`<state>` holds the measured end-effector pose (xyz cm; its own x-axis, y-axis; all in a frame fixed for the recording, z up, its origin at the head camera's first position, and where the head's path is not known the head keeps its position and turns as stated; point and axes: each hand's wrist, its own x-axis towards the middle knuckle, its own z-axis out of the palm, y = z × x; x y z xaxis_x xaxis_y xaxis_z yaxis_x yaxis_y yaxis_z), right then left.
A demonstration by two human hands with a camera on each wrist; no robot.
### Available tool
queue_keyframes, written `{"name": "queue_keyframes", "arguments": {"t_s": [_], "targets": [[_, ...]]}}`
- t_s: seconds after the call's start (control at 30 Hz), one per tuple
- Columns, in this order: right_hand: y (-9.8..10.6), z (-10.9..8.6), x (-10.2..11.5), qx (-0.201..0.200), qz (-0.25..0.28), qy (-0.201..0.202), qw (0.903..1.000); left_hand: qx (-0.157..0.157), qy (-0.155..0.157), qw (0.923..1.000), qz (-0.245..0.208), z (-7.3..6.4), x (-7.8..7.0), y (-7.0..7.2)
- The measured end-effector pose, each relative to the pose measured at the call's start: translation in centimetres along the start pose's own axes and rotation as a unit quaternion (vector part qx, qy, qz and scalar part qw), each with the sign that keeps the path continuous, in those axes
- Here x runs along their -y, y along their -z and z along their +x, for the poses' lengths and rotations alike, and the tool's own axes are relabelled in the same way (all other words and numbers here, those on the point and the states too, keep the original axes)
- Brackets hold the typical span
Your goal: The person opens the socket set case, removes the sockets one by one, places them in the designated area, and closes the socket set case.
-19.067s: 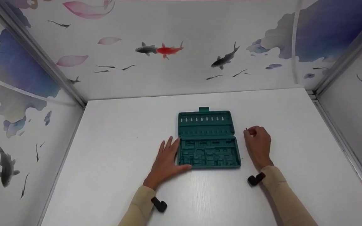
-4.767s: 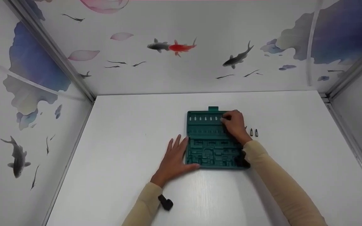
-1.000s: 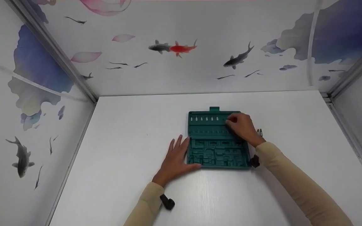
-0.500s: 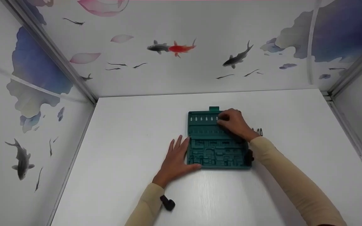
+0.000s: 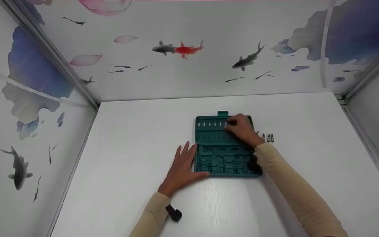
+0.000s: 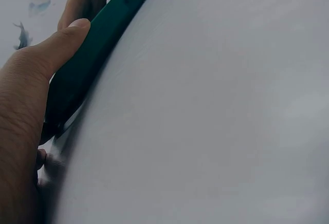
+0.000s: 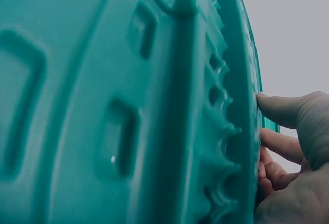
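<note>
An open green plastic bit case (image 5: 224,143) lies on the table, its lid half away from me. Small pale screwdriver bits (image 5: 209,124) sit in a row along the lid. My right hand (image 5: 242,128) reaches over the lid, its thumb and forefinger pinching the bit at the right end of that row; the fingers partly hide it. My left hand (image 5: 183,168) rests at the case's left side, fingers spread along the edge. In the left wrist view its thumb (image 6: 67,41) lies against the case's near rim.
Several dark, pointed bits (image 5: 268,137) stand on the white table (image 5: 137,148) just right of the case, partly behind my right wrist. Printed panels (image 5: 176,79) close off the back and sides. The lower half's moulded recesses (image 7: 118,142) appear in the right wrist view.
Over the last second my right hand has shifted left along the row. Compared with the oldest frame, fewer bits sit in the lid and several stand on the table. My left hand stays put.
</note>
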<state>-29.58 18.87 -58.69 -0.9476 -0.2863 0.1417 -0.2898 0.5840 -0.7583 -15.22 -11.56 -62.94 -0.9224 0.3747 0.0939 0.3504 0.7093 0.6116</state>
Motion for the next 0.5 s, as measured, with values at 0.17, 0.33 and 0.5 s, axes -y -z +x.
{"name": "queue_keyframes", "arguments": {"t_s": [0.17, 0.33, 0.5], "targets": [[-0.39, 0.02, 0.16, -0.005, -0.004, -0.003, 1.0000, 0.003, 0.006, 1.0000, 0.002, -0.06, -0.11, 0.21], [-0.58, -0.09, 0.28, -0.022, 0.010, -0.026, 0.9994, 0.001, 0.001, 1.0000, 0.007, 0.04, -0.30, 0.24], [-0.79, -0.19, 0.01, -0.027, 0.025, -0.041, 0.9985, 0.004, 0.010, 0.9999, 0.002, -0.01, -0.32, 0.04]]}}
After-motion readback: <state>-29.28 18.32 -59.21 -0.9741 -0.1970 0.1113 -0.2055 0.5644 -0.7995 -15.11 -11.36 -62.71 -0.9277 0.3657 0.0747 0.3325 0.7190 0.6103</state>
